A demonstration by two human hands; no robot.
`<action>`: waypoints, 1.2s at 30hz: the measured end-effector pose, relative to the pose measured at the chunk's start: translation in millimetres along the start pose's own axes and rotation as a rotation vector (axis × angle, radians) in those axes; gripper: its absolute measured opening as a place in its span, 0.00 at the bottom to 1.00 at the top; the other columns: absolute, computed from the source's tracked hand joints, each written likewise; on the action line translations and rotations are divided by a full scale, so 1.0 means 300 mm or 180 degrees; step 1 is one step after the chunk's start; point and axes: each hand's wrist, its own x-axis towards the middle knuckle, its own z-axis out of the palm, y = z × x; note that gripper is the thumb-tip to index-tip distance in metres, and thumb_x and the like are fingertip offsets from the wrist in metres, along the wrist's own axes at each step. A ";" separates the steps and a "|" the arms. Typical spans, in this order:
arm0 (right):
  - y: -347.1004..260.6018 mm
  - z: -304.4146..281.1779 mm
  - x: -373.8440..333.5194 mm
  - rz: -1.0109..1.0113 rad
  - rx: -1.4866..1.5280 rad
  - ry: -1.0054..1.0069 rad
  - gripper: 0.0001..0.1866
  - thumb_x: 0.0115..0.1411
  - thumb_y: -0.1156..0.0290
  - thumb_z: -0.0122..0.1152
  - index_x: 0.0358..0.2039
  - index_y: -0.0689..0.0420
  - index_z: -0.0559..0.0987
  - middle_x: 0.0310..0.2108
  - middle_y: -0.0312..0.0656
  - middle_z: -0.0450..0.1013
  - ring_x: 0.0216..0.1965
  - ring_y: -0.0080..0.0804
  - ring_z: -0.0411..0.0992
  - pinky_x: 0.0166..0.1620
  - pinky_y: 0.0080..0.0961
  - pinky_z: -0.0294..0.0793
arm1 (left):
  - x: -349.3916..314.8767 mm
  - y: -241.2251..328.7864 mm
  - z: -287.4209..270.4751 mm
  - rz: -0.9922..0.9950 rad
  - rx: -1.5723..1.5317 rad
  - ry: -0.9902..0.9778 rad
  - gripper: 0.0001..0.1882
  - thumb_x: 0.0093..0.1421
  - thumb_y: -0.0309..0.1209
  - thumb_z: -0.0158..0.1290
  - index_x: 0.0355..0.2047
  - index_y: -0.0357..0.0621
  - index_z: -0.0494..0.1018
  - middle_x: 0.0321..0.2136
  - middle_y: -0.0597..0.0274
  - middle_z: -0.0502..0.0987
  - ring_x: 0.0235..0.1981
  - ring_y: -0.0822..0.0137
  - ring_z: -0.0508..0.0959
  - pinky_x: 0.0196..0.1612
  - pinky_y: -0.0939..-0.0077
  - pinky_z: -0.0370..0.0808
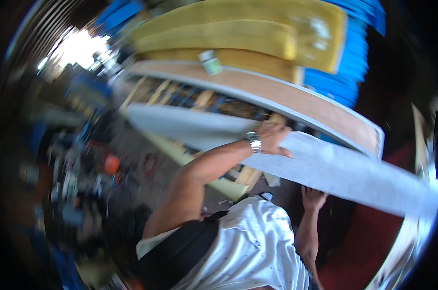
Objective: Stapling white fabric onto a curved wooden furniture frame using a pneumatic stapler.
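Note:
A long pale grey panel (pixel 344 166), slightly blurred, lies at a slant across the view in front of me. My left hand (pixel 272 137), with a metal-banded watch on its wrist, grips the panel's upper edge near the middle, the thumb on the near face. Lower and to the right, my right hand (pixel 314 198) holds the bottom edge; its fingertips are partly hidden behind the panel. Behind and below the panel's left part shows a slatted wooden frame (pixel 202 99) with a pale yellow padded edge (pixel 219 186).
Beyond stands a long brown-faced board (pixel 277 92) with a grey rim, a small green-and-white packet (pixel 211 64) at its edge. Yellow padded pieces (pixel 219 36) and a blue stack (pixel 332 87) rise behind. Clutter with an orange round object (pixel 111 164) covers the left; wooden boards (pixel 398 246) stand right.

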 end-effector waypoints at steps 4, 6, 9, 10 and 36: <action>0.065 0.062 0.034 -0.0698 0.0377 0.0271 0.23 0.64 0.61 0.56 0.52 0.65 0.74 0.52 0.52 0.73 0.53 0.50 0.73 0.57 0.60 0.71 | -0.029 -0.038 0.035 0.0310 -0.0279 0.0019 0.49 0.50 0.73 0.53 0.55 0.41 0.73 0.41 0.42 0.80 0.41 0.43 0.81 0.41 0.48 0.77; 0.080 0.262 -0.132 -0.0474 0.0685 0.0367 0.27 0.63 0.49 0.56 0.50 0.60 0.76 0.52 0.47 0.75 0.53 0.49 0.72 0.57 0.59 0.70 | -0.026 -0.106 0.026 0.0418 -0.0448 0.0023 0.43 0.53 0.65 0.57 0.55 0.41 0.73 0.40 0.43 0.81 0.41 0.41 0.81 0.42 0.51 0.78; 0.148 0.160 -0.228 -0.0453 -0.0144 0.0312 0.41 0.66 0.34 0.43 0.65 0.56 0.65 0.63 0.47 0.66 0.56 0.49 0.71 0.58 0.59 0.69 | -0.002 -0.195 0.016 0.0313 -0.1266 -0.0814 0.31 0.59 0.54 0.59 0.47 0.35 0.77 0.37 0.38 0.81 0.43 0.40 0.81 0.43 0.53 0.77; 0.134 0.150 -0.260 -0.0633 -0.0053 0.0410 0.41 0.66 0.34 0.43 0.65 0.56 0.65 0.63 0.47 0.66 0.56 0.49 0.71 0.58 0.59 0.69 | 0.031 -0.228 0.049 0.0617 -0.1459 -0.0901 0.30 0.64 0.54 0.54 0.44 0.34 0.77 0.34 0.39 0.81 0.41 0.46 0.82 0.44 0.56 0.77; 0.102 0.187 -0.413 -0.2708 -0.1174 0.0452 0.35 0.59 0.50 0.69 0.61 0.56 0.72 0.54 0.49 0.71 0.60 0.39 0.69 0.60 0.49 0.72 | 0.173 -0.178 0.927 0.0111 -0.3351 -0.3935 0.42 0.67 0.65 0.39 0.63 0.39 0.65 0.52 0.47 0.77 0.50 0.51 0.79 0.58 0.56 0.74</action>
